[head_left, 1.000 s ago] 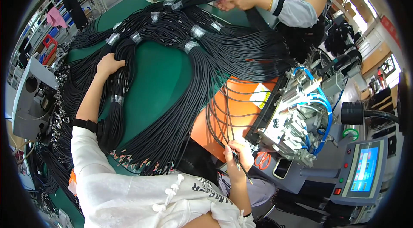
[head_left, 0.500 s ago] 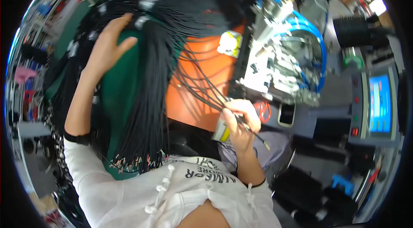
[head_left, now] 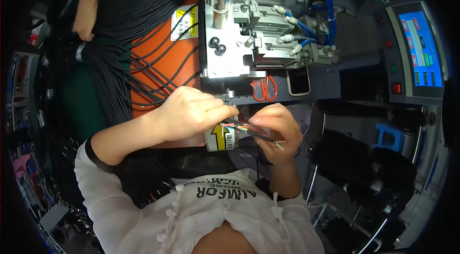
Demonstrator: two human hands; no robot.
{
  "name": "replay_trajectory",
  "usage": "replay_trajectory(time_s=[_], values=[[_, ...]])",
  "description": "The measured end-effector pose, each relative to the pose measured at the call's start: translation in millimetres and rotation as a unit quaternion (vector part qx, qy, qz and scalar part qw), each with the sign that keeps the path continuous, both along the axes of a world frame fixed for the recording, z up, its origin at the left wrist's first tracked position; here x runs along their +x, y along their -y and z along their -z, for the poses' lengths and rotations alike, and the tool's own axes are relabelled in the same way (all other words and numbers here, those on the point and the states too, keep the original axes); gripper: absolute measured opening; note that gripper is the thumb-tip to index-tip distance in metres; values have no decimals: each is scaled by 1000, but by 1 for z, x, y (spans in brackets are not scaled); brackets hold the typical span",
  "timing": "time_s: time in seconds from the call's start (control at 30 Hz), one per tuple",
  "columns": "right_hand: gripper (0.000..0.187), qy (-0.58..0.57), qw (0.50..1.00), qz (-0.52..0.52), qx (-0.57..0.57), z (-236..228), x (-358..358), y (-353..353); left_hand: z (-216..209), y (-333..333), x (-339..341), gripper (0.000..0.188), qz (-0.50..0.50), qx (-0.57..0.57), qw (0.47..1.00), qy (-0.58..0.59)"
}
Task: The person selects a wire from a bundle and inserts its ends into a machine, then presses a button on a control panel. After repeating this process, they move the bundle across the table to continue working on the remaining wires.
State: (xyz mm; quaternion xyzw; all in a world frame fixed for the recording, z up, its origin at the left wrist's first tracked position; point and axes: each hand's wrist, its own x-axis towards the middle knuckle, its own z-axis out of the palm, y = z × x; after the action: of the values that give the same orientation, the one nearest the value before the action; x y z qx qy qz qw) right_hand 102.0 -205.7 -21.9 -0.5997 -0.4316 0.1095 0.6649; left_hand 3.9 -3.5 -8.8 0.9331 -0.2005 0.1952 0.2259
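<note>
In front of my chest, my left hand [head_left: 191, 112] is closed with its fingertips on the end of a black cable. Beside it, on the right, my right hand [head_left: 279, 132] pinches black cable [head_left: 262, 135]. Thin coloured wires [head_left: 237, 125], among them pink, yellow and blue, show bare of the black sheath between the two hands. My fingers partly hide how many cables each hand holds. A thick bundle of black cables [head_left: 103, 79] lies to the left, and several loose ones cross the orange surface [head_left: 148, 79] toward my left forearm.
Ahead stands a metal machine [head_left: 268, 28] with blue air tubes. Red-handled scissors [head_left: 264, 88] and a phone [head_left: 299, 82] lie before it. A lit screen [head_left: 418, 48] is at right, a yellow-arrow label [head_left: 220, 138] below my hands. Another person's hand [head_left: 85, 26] rests at upper left.
My left hand has left the cable bundle and come right, beside my right hand, onto the cables. Coloured wires now show between the hands. The view has shifted toward the machine.
</note>
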Motion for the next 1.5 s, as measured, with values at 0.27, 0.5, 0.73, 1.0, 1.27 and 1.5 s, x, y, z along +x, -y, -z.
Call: replay_trajectory(time_s=[0.27,0.5,0.73,1.0,1.27,1.5], values=[[29,-88,985,-77,124,12,8,-3,-8,9,3,31,19,-79,996,-19],[23,-27,997,-58,52,4,9,-9,-2,5,4,29,-19,-93,995,-18],[19,-94,992,-55,57,20,5,-11,-9,6,4,22,-23,-72,997,26],[15,-170,983,-67,30,9,-2,-20,-9,10,-2,18,-29,-196,980,-20],[18,-184,978,-96,0,1,0,-22,-12,10,-8,17,-40,-219,972,-70],[22,104,991,72,-45,-3,-10,-33,-9,20,-2,16,-134,-279,950,-52]])
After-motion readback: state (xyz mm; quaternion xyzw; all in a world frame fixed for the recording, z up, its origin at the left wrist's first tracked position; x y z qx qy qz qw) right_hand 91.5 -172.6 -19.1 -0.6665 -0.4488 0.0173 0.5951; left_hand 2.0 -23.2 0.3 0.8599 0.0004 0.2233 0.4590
